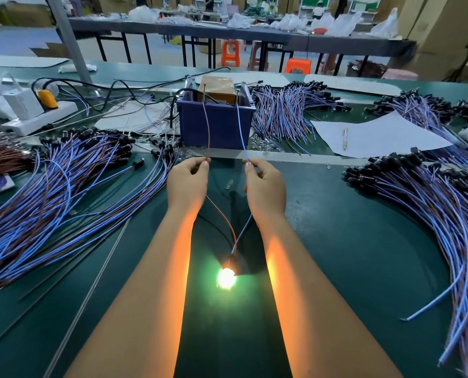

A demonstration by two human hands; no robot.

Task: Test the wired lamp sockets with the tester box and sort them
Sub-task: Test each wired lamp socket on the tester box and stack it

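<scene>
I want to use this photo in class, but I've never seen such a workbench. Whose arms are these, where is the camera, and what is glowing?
The camera sits on a worker's head, looking down at their own bare arms. The left hand pinches a brown wire; the right hand pinches a blue wire. Both wires run up to the blue tester box. Below the hands, the wires join at a black lamp socket whose bulb is glowing. On the green table, bundles of wired sockets lie left and right, beside a paper sheet with a pen.
</scene>
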